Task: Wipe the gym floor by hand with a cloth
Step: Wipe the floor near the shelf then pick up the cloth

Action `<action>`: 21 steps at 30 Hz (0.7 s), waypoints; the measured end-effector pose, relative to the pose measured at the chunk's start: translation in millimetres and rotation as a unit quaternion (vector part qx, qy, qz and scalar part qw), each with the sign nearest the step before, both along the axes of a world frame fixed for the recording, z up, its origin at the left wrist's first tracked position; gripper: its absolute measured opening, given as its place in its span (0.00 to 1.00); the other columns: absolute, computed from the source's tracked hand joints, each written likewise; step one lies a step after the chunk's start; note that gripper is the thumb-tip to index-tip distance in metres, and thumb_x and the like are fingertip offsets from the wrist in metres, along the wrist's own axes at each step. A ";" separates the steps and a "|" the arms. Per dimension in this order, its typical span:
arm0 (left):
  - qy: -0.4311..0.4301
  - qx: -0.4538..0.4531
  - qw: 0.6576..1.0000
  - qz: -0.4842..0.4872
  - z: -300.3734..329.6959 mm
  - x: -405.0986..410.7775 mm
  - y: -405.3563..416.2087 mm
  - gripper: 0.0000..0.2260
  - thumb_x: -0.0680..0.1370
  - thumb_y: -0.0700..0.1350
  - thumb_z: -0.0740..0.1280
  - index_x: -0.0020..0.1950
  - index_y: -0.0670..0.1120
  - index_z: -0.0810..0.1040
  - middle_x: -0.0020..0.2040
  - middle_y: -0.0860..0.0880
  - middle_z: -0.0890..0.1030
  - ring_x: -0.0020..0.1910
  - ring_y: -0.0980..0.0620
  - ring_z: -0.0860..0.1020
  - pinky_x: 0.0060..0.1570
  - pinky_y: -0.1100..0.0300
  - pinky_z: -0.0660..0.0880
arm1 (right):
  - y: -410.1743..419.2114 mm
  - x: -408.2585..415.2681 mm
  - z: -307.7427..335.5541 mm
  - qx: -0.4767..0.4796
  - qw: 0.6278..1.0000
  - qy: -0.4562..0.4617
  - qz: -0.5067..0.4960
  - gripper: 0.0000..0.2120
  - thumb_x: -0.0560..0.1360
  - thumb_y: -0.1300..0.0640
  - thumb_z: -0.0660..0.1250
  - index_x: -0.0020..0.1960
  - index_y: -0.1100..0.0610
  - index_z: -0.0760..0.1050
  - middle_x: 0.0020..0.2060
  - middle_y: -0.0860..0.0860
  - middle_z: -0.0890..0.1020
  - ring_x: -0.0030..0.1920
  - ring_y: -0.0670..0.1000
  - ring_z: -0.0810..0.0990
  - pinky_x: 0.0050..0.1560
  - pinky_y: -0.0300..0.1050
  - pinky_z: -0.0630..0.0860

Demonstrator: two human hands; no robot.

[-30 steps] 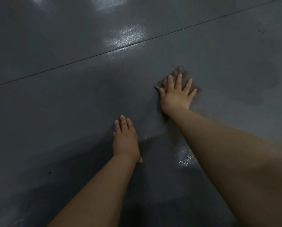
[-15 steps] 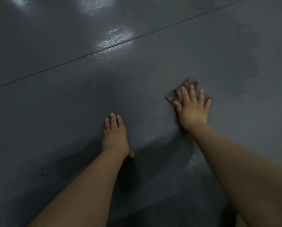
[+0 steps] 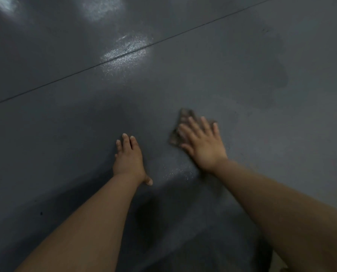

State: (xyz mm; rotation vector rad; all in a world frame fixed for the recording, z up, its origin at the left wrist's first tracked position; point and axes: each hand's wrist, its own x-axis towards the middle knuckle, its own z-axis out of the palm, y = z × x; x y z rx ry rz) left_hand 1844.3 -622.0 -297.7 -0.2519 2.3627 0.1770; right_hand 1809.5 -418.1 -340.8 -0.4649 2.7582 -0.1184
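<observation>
Right hand point(image 3: 203, 146) lies flat with fingers spread on the cloth point(image 3: 180, 127), pressing it to the floor point(image 3: 65, 134) to wipe. Left hand point(image 3: 128, 160), near-left and flat on bare floor, props body weight (judging). Hands apart.

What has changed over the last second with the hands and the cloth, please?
The right hand has slid the cloth back toward the person and closer to the left hand. Nothing was picked up or released. The right hand stays flat on the cloth, and the left hand stays flat on the floor.
</observation>
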 end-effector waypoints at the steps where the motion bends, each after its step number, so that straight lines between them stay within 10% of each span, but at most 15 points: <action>1: 0.001 0.000 1.000 0.002 0.2 -0.1 0.0 0.63 0.61 0.53 0.81 0.76 0.38 0.36 0.77 0.41 0.36 0.76 0.40 0.39 0.74 0.49 0.51 | 13.9 -3.2 -1.7 0.008 0.998 -0.014 -0.060 0.28 0.78 0.38 0.47 0.76 0.45 0.54 0.77 0.50 0.53 0.77 0.59 0.49 0.72 0.62 0.44; 8: 0.005 0.003 1.000 0.009 -1.4 0.4 1.7 0.63 0.61 0.51 0.81 0.76 0.38 0.36 0.76 0.41 0.35 0.76 0.40 0.39 0.74 0.48 0.51 | 1.9 36.0 2.8 -0.007 0.948 -0.043 -0.316 0.27 0.81 0.43 0.49 0.78 0.49 0.50 0.78 0.52 0.47 0.76 0.61 0.43 0.71 0.65 0.39; 13: 0.017 0.009 1.000 0.003 -4.7 4.7 -2.7 0.62 0.62 0.52 0.80 0.76 0.39 0.36 0.76 0.42 0.34 0.76 0.41 0.38 0.74 0.49 0.49 | -53.6 107.7 0.4 0.000 0.997 -0.029 -0.069 0.27 0.72 0.41 0.52 0.66 0.48 0.74 0.67 0.53 0.74 0.66 0.63 0.72 0.66 0.66 0.62; 17: 0.026 -0.001 1.000 -0.012 -5.4 9.2 -4.6 0.61 0.63 0.54 0.79 0.77 0.43 0.35 0.76 0.40 0.34 0.76 0.41 0.39 0.74 0.50 0.48 | -29.8 100.5 -0.5 0.001 0.997 -0.045 0.071 0.27 0.72 0.40 0.50 0.65 0.45 0.75 0.65 0.50 0.76 0.65 0.59 0.74 0.61 0.64 0.69; 21: 0.091 -0.011 0.995 -0.035 1.2 29.3 4.2 0.52 0.68 0.53 0.76 0.78 0.47 0.41 0.77 0.40 0.41 0.77 0.42 0.46 0.73 0.52 0.53 | 15.8 69.3 2.0 0.001 0.999 -0.022 -0.031 0.27 0.76 0.40 0.50 0.72 0.46 0.67 0.72 0.51 0.67 0.72 0.61 0.64 0.68 0.65 0.58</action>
